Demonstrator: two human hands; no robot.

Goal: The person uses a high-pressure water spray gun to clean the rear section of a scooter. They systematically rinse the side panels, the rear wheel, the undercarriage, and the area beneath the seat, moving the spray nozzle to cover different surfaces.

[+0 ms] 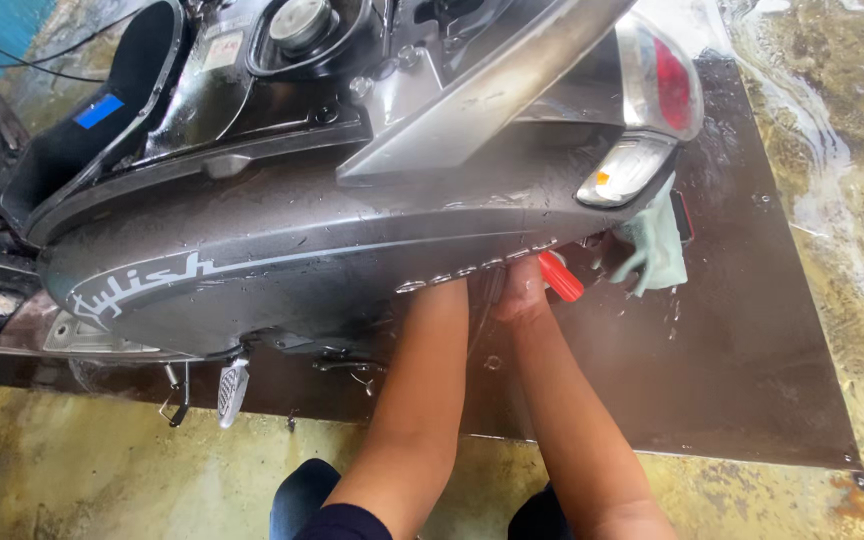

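Head camera view, right hand (522, 292) closed around a red handle (560, 277) under the wet grey scooter side panel (282, 260), left hand hidden behind that panel, finger state unclear, pale green cloth (657, 250) below the tail light (664, 80), brown mat (732, 340) on wet floor (92, 470).

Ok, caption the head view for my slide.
Both hands reach under a wet grey scooter, the right hand holding a red-handled tool.
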